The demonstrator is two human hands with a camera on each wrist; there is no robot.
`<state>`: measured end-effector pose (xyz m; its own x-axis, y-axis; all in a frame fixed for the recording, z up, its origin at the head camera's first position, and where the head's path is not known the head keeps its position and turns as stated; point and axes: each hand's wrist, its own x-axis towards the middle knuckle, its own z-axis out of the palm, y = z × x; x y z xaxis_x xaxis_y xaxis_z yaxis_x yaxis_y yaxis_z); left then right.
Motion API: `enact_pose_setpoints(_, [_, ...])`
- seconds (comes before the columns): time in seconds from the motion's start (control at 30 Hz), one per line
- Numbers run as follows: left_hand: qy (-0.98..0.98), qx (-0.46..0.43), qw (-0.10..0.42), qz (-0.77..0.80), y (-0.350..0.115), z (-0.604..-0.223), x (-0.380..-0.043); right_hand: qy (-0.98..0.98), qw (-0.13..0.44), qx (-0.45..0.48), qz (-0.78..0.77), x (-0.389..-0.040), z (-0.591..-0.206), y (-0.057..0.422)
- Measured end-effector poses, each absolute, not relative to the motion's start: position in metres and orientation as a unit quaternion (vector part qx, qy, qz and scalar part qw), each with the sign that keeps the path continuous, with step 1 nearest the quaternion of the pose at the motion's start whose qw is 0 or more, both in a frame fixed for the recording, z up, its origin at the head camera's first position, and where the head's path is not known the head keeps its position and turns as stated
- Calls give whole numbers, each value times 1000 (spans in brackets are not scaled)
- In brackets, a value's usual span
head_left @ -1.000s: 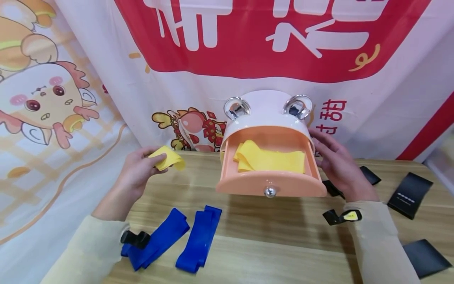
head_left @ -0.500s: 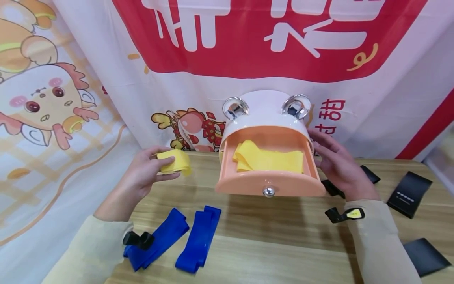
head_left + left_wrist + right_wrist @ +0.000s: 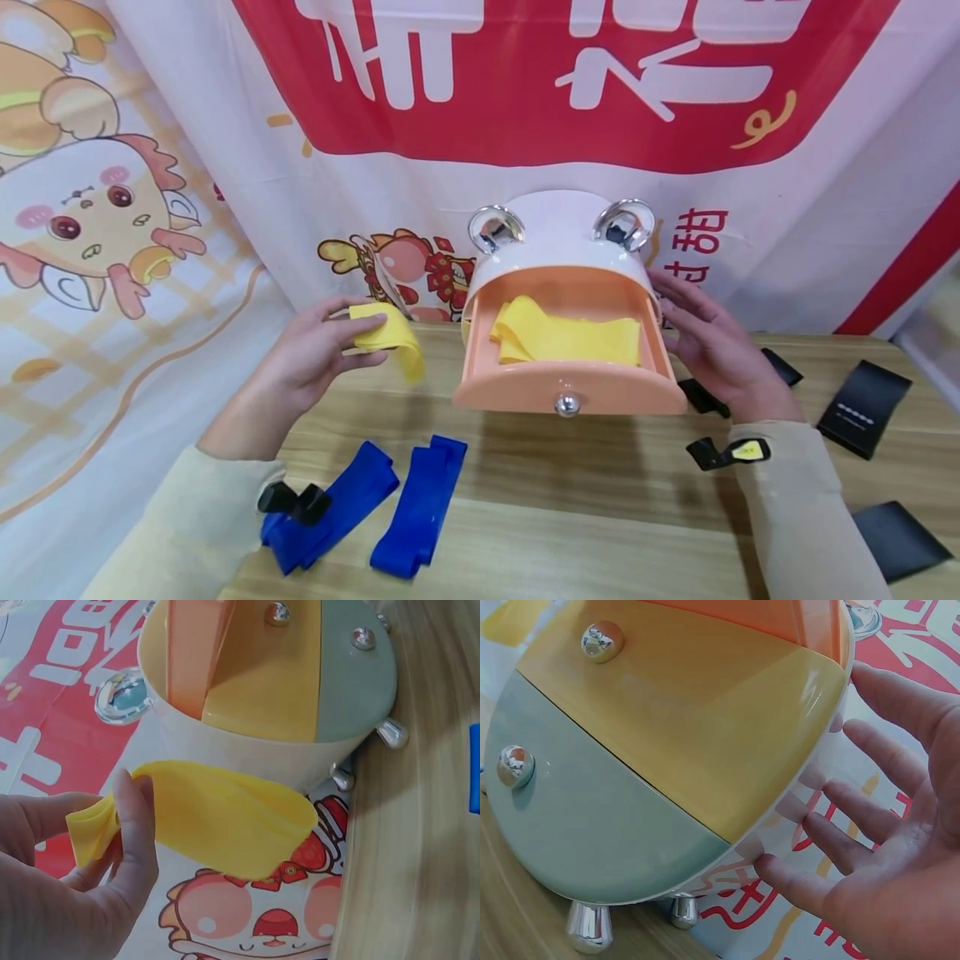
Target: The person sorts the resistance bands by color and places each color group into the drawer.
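My left hand (image 3: 307,358) pinches a folded yellow band (image 3: 386,331) between thumb and fingers, left of a white frog-shaped drawer box (image 3: 558,221). In the left wrist view the band's loose end (image 3: 232,817) spreads out in front of the box's side. The peach top drawer (image 3: 517,392) is pulled out, and another folded yellow band (image 3: 577,337) lies in it. My right hand (image 3: 708,354) rests its extended fingertips against the box's right side. The yellow middle drawer (image 3: 705,697) and green bottom drawer (image 3: 592,817) are closed in the right wrist view.
Two folded blue bands, a left one (image 3: 333,504) and a right one (image 3: 422,504), lie on the wooden table (image 3: 570,542) in front. Several black pieces, including a folded one (image 3: 864,408), lie at the right. A printed cloth (image 3: 420,175) hangs behind the box.
My left hand has moved right, closer to the box, with the yellow band; the band's end now hangs down further. The right hand stays at the box's side.
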<state>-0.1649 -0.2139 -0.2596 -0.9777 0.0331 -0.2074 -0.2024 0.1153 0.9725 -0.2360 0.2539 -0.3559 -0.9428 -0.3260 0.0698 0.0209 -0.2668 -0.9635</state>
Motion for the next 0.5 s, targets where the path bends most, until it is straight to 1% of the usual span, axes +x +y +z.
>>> enact_pose_setpoints(0.2, [728, -27, 101, 677, -200, -245, -172, 622, 125, -154, -757, -234, -353, 257])
enact_pose_setpoints(0.33, [726, -6, 110, 679, -190, -232, -175, 637, 124, -156, -745, -233, -352, 259])
enact_pose_setpoints(0.5, [735, 15, 108, 670, -178, -211, -173, 642, 124, -157, -740, -233, -351, 260])
